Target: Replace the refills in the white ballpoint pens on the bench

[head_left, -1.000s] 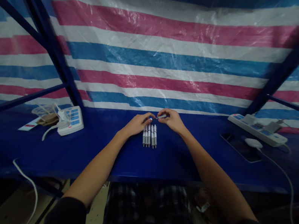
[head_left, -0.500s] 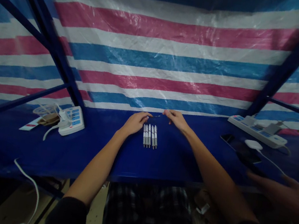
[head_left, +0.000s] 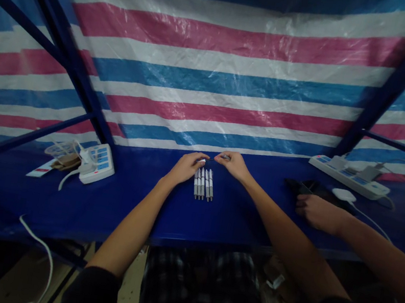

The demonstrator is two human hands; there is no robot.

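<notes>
My left hand (head_left: pixel 185 167) and my right hand (head_left: pixel 234 164) meet over the back of a blue table (head_left: pixel 138 208). Between their fingertips they pinch one thin pen part (head_left: pixel 212 160), the left on its left end, the right on its right end. Just in front of the hands, a row of several white pens (head_left: pixel 203 183) lies side by side on the table. Whether the held piece is one part or two joined ones is too small to tell.
Another person's hand (head_left: pixel 315 211) rests on a dark phone (head_left: pixel 312 189) at the right. A white power strip (head_left: pixel 349 177) and a white mouse (head_left: pixel 343 194) lie behind it. At the left sits another power strip (head_left: pixel 98 163) with cables. A striped tarp hangs behind.
My hands drew apart along the thin part, then closed in on it again. Another person's arm has come in from the right and its hand has settled on the phone.
</notes>
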